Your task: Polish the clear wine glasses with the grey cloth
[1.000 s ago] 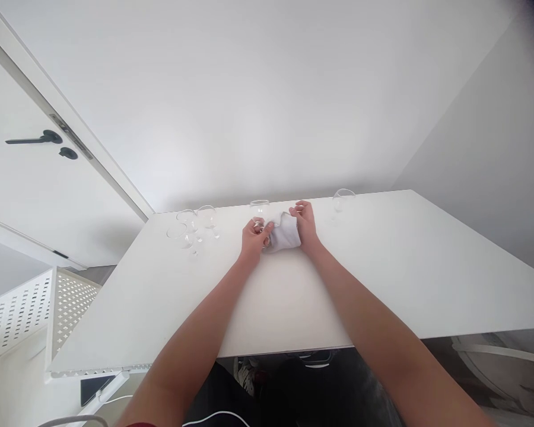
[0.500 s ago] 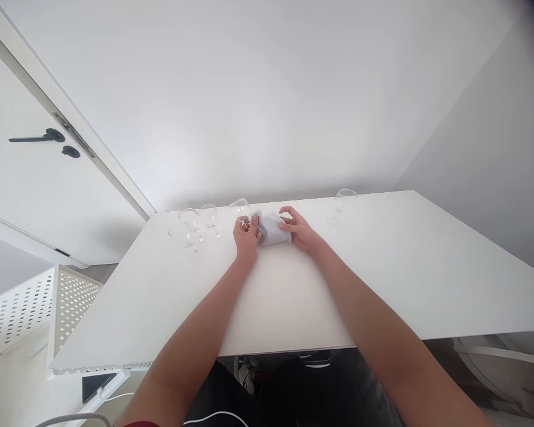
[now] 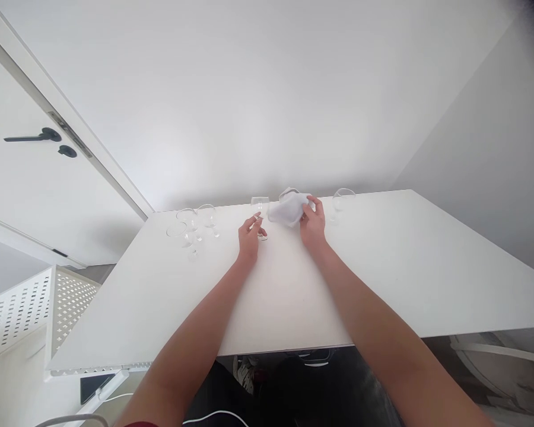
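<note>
Head view shows the left hand (image 3: 249, 238) pinching an upright glass (image 3: 260, 205) below its bowl at the white table (image 3: 289, 296), presumably leaving the bowl unobstructed, while the right hand (image 3: 312, 226) pinches a pale cloth (image 3: 287, 211) just beside it.

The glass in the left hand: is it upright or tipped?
Upright: the glass in the left hand has its rim on top, its foot below.

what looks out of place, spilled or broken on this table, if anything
Nothing stands out. The three glasses at left and the lone glass at right stand upright. The left hand holds another glass, the right hand a pale cloth. No spill shows; fine cracks would be too small to tell.
</note>
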Motion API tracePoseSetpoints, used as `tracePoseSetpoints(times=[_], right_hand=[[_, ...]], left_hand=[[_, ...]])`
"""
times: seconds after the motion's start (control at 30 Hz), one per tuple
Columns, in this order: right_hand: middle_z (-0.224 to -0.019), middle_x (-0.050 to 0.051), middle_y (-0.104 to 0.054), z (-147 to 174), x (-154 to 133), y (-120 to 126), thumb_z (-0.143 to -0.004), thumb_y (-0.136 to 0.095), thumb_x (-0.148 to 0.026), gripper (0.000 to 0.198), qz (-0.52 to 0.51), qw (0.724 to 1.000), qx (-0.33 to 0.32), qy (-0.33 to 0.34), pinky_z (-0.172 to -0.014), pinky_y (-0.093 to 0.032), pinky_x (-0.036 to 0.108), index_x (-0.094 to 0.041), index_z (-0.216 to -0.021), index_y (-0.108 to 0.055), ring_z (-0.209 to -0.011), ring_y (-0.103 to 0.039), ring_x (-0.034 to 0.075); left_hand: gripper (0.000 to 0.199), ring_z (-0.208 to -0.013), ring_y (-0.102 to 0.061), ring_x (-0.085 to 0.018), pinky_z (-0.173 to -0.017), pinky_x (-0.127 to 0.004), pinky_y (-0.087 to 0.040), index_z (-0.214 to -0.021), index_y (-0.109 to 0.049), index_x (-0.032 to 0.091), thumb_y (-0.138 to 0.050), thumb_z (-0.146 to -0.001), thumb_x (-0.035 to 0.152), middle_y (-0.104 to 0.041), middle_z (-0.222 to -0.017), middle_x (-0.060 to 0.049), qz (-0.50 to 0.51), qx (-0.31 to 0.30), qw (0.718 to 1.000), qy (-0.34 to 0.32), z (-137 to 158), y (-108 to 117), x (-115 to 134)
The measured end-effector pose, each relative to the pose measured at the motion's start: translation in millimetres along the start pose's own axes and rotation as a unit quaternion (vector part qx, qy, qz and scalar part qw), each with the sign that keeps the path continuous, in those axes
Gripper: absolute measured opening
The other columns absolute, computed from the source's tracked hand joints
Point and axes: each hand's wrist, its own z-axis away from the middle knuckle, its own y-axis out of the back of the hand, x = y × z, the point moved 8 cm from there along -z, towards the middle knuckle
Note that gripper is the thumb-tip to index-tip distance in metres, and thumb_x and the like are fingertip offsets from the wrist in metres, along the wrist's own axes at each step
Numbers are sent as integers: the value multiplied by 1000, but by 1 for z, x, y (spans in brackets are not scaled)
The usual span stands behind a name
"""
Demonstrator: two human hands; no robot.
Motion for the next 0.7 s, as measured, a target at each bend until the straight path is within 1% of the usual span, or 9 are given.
tracePoseSetpoints(times=[0.03, 0.1, 0.17, 0.33, 0.47, 0.53, 0.6, 0.63, 0.7], right_hand=[[-102, 2, -66, 2, -4, -4, -81, -71, -52, 45, 12, 1000, -9, 8, -74, -50, 33, -34, -117, -52, -94, -63, 22], [-95, 1, -67, 8, -10, -13, -81, -72, -55, 45, 27, 999, -39, 11, -73, -48, 33, -35, -117, -53, -89, -63, 22], [-91, 0, -68, 13, -15, -23, -80, -74, -56, 45, 37, 997, -74, 1, -71, -46, 33, -35, -115, -54, -84, -62, 21], [-94, 2, -70, 25, -26, -37, -81, -75, -61, 47, 90, 985, -145, -5, -70, -45, 34, -35, -116, -57, -81, -60, 23], [-102, 5, -71, 31, -31, -46, -86, -69, -63, 47, 126, 971, -204, 11, -69, -45, 34, -33, -122, -63, -89, -60, 25], [-104, 6, -70, 33, -30, -51, -88, -67, -61, 46, 129, 963, -238, 10, -75, -48, 36, -32, -124, -65, -94, -62, 25], [-104, 5, -70, 35, -26, -54, -86, -70, -56, 47, 130, 951, -279, -6, -82, -49, 38, -32, -127, -66, -98, -63, 26], [-104, 5, -70, 36, -23, -55, -84, -73, -53, 50, 129, 946, -298, -18, -83, -49, 38, -32, -129, -66, -99, -64, 26], [-106, 5, -70, 36, -17, -53, -80, -78, -47, 60, 121, 937, -325, -37, -79, -49, 36, -33, -136, -62, -97, -64, 25]], left_hand=[[24, -60, -58, -9, -65, -30, -47, -99, -79, 23, -74, -86, 44, -71, -117, -7, -22, -5, 1000, -9, 1, -2, 2], [32, -59, -59, -10, -60, -29, -45, -110, -80, 26, -80, -82, 42, -73, -107, -6, -60, -15, 998, -23, 3, -4, 4], [37, -56, -59, -10, -56, -28, -44, -113, -80, 28, -83, -78, 40, -72, -99, -4, -91, -17, 995, -42, 4, -5, 5], [30, -55, -56, -10, -56, -29, -46, -109, -82, 31, -81, -80, 31, -72, -96, -4, -152, -24, 982, -114, 3, -7, 10], [31, -56, -53, -11, -62, -30, -47, -107, -83, 32, -80, -77, 23, -71, -92, -3, -190, -37, 968, -160, 6, -11, 15], [30, -57, -52, -11, -62, -31, -47, -104, -83, 32, -80, -77, 21, -71, -91, -3, -204, -40, 963, -171, 7, -11, 16], [29, -57, -51, -12, -62, -31, -47, -102, -83, 32, -80, -75, 21, -70, -89, -3, -212, -47, 960, -176, 8, -11, 17], [29, -57, -51, -12, -62, -32, -47, -101, -83, 32, -80, -75, 21, -70, -88, -3, -214, -49, 959, -178, 8, -11, 17], [26, -57, -51, -13, -62, -31, -46, -98, -83, 31, -80, -75, 20, -69, -86, -3, -214, -47, 959, -179, 8, -10, 18]])
